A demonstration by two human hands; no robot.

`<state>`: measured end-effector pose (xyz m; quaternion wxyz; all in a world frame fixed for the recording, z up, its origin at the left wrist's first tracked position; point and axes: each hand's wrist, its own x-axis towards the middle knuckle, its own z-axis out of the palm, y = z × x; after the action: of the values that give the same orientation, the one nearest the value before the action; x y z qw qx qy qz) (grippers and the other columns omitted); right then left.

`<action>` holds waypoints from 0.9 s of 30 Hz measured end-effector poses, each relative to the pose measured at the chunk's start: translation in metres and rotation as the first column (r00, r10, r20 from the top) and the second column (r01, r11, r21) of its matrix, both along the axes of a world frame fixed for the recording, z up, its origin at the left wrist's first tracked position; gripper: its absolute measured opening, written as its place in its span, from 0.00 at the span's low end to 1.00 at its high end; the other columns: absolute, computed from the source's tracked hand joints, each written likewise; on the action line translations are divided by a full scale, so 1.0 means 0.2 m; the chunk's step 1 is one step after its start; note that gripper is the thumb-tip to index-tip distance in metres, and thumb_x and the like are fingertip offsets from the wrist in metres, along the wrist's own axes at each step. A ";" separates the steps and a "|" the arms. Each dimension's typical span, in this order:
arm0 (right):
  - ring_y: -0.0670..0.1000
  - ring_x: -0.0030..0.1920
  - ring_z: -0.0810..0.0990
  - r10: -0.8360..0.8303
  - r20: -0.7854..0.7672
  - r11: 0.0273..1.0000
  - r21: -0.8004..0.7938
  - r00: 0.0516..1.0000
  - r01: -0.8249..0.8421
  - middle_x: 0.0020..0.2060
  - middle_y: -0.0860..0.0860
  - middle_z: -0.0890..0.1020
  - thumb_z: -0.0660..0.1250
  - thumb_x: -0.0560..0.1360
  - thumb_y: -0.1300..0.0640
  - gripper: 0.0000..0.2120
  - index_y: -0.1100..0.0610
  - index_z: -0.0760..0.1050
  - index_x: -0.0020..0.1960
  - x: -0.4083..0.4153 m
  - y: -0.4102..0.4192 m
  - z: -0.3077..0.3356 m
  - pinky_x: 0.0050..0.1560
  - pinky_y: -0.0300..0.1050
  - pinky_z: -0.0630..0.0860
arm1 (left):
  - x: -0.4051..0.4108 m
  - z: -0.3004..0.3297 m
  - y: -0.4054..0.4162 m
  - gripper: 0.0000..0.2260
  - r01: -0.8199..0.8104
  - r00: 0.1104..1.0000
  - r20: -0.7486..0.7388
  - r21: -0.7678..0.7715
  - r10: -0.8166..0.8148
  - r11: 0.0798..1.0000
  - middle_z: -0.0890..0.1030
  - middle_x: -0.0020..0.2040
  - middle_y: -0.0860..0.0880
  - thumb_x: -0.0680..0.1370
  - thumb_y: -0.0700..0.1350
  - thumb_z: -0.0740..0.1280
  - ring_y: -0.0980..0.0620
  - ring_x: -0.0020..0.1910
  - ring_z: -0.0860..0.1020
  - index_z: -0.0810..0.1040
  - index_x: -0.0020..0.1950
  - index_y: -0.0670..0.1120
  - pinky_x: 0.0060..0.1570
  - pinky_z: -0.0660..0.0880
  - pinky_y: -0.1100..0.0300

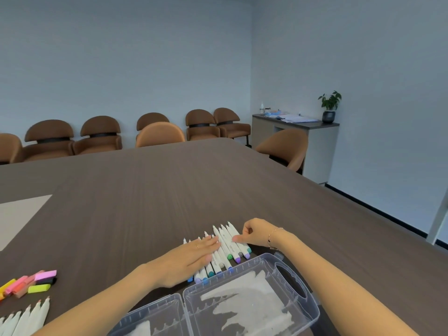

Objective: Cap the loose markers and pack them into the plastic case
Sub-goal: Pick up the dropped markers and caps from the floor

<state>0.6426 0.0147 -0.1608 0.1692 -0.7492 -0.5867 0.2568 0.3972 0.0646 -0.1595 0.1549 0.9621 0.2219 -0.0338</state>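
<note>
Right now a row of white markers (219, 253) lies side by side on the dark wood-grain desk (150, 190), their coloured caps in blue, teal, green and purple pointing toward the person and their tips pointing away. The left hand (194, 257) lies flat across the nearer part of the row, fingers straight and pressing down on the barrels; a thin ring shows on one finger. The right hand (254, 232) sits at the far right end of the row with its fingers curled, the fingertips touching the outermost marker, though I cannot tell whether it pinches that marker or only nudges it. A fine bracelet (272, 237) hangs at that wrist.

Just in front of the row, at the desk's near edge, the clear plastic case (254, 299) lies open, its two halves side by side, with a moulded handle on the right half. No markers can be seen inside it.

Well off to the left lie a loose heap of highlighters (31, 283) in pink, yellow, orange and black, and nearer still a second bunch of white markers (26, 316) with bare tips. Brown chairs (101, 134) line the far wall.
</note>
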 end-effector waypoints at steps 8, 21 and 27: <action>0.49 0.32 0.67 0.000 -0.006 0.996 -0.092 1.000 0.000 0.30 0.53 0.68 0.64 0.72 0.37 0.22 0.57 0.70 0.38 0.00 -0.04 0.03 0.36 0.43 0.65 | -0.03 0.00 -0.04 0.24 0.017 1.000 0.014 0.095 -0.018 0.995 0.44 0.73 0.70 0.79 0.61 0.41 0.73 0.70 0.38 0.52 0.75 0.64 0.69 0.33 0.68; 0.46 0.26 0.60 0.049 0.131 0.990 -0.135 0.990 -0.031 0.25 0.51 0.62 0.62 0.71 0.33 0.27 0.55 0.63 0.29 -0.05 -0.11 0.05 0.32 0.41 0.61 | -0.05 -0.06 -0.02 0.35 -0.119 0.991 -0.047 0.063 0.122 0.991 0.32 0.73 0.61 0.70 0.68 0.34 0.57 0.73 0.30 0.36 0.76 0.57 0.69 0.31 0.61; 0.47 0.26 0.61 0.115 0.110 0.977 -0.194 0.987 -0.092 0.25 0.51 0.64 0.63 0.69 0.31 0.28 0.57 0.67 0.31 0.01 -0.20 0.10 0.32 0.42 0.61 | 0.05 0.00 -0.08 0.31 -0.058 0.998 0.002 0.038 0.058 0.998 0.34 0.74 0.63 0.73 0.66 0.35 0.61 0.73 0.33 0.38 0.76 0.58 0.70 0.31 0.63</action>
<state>0.6451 -0.0249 -0.1407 0.0484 -0.7443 -0.6072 0.2738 0.4065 0.0488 -0.1603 0.1374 0.9580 0.2504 -0.0246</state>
